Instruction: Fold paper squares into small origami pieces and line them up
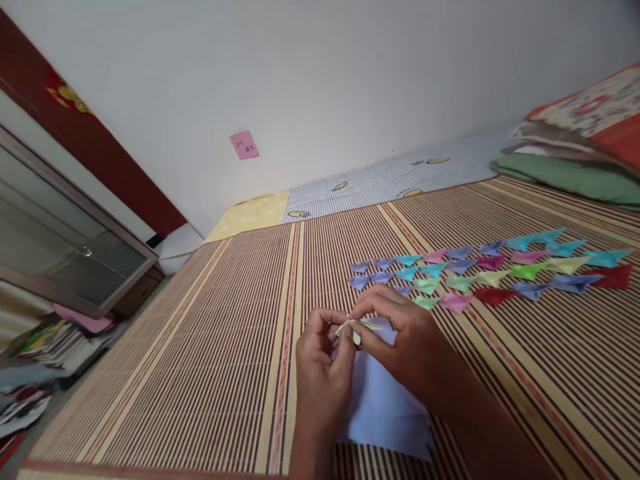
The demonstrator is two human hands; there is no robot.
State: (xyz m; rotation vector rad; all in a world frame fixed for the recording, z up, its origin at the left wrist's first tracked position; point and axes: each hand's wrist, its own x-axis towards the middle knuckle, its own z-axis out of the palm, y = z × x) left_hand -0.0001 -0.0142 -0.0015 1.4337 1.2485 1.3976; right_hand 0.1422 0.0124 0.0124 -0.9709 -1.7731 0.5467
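You have both hands raised just above the striped bamboo mat [210,347] on the bed, meeting at a small pale yellow-green folded paper piece [356,327], most likely so you can work its creases close under your eyes. Your left hand [320,363] is curled nearly closed, thumb and fingertips pinching the left end of the piece; your right hand [400,337] is likewise pinched down on its right side, fingers arched over the top, so the paper is braced from both ends and cannot twist. The piece looks tiny and crisp, with narrow pointed flaps sticking out between your fingertips; its full shape is hidden by them. Directly beneath your hands lies a flat pale blue sheet [383,407] on the mat. Beyond your right hand, rows of finished folded pieces [480,270] in purple, teal, pink, green and red are laid out side by side, near but apart from what you are holding. A pink note [245,145] is stuck to the wall, and folded bedding [570,175] sits at the far right.
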